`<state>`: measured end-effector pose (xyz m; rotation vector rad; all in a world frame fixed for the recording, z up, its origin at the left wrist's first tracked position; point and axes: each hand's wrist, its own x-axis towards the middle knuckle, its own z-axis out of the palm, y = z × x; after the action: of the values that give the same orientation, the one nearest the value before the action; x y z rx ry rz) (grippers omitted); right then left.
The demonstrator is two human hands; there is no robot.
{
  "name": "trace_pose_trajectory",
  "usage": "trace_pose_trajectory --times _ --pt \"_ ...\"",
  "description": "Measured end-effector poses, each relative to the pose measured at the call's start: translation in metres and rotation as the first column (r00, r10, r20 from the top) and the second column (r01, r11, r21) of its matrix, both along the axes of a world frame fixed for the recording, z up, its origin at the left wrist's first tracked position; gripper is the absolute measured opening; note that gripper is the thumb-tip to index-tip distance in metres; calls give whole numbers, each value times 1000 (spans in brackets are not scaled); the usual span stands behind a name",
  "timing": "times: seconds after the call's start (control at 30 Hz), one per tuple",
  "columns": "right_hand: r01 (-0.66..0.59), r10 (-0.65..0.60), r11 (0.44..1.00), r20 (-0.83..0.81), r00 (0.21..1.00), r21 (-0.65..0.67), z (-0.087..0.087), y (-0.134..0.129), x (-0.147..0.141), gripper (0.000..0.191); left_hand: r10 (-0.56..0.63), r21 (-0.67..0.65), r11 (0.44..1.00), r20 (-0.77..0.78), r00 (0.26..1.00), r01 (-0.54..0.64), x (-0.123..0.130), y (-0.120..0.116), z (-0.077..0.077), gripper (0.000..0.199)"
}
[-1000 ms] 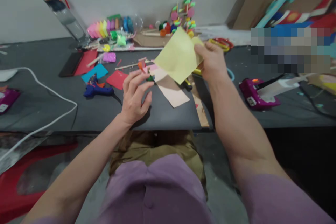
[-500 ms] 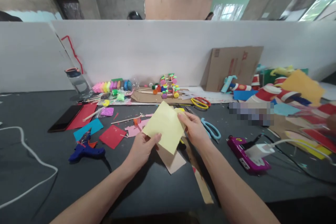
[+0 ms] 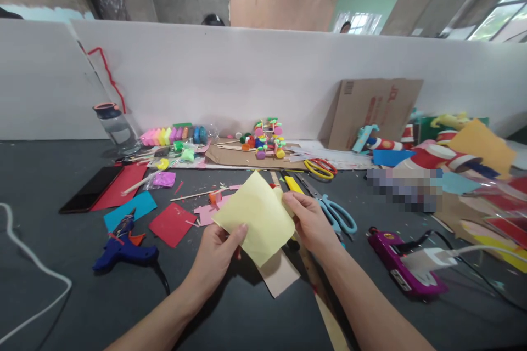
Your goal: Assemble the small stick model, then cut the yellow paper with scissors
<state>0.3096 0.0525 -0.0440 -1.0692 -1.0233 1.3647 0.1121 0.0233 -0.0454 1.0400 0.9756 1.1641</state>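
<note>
A square sheet of pale yellow paper (image 3: pixel 257 216) is held above the table between my two hands. My left hand (image 3: pixel 220 247) pinches its lower left edge, thumb on top and fingers underneath. At the right corner my right hand (image 3: pixel 310 219) grips it, and a small yellow part shows by the fingertips. Below the paper lies a piece of beige cardboard (image 3: pixel 280 276), partly covered. A long cardboard strip (image 3: pixel 319 290) runs beneath my right wrist. Close by on the right are blue-handled scissors (image 3: pixel 340 214) and a yellow cutter (image 3: pixel 294 185), part of which is hidden.
A blue glue gun (image 3: pixel 125 252), red paper (image 3: pixel 173 225) and a phone (image 3: pixel 90 189) lie left. The purple power strip (image 3: pixel 405 266) with a white charger sits right. A water bottle (image 3: pixel 119 129) and a colourful small model (image 3: pixel 269 138) stand along the white partition (image 3: pixel 230 77).
The view has shifted slightly, so the table items sit a little differently. Both hands keep hold of the yellow paper, whose lower right edge now bends a little.
</note>
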Motion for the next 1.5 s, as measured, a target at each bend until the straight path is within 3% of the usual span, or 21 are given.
trace_pose_trajectory --times 0.17,0.6,0.9,1.17,1.33,1.43,1.5 --pt "75 -75 997 30 997 14 -2 -1 0 25 -62 -17 998 -5 998 62 -2 -1 -2 37" --pt "170 -179 982 122 976 87 -1 -2 -5 22 135 84 987 47 990 -138 -10 5 7 48" --pt "274 -303 944 154 940 186 4 -11 -11 26 -80 36 996 -37 996 81 -6 -5 6 34" --pt "250 -302 931 179 936 265 1 -7 -5 27 -126 8 992 -50 991 127 -10 -1 5 34" --pt "135 -190 959 209 959 250 3 -9 -5 28 -204 -56 978 2 979 203 -15 -3 4 42" --pt "96 -156 964 235 959 247 7 -9 -6 25 -163 -97 982 -5 987 162 -15 -7 7 41" --pt "145 -211 950 224 951 278 10 -6 -2 24 -95 -108 990 -21 995 92 -14 -8 12 39"
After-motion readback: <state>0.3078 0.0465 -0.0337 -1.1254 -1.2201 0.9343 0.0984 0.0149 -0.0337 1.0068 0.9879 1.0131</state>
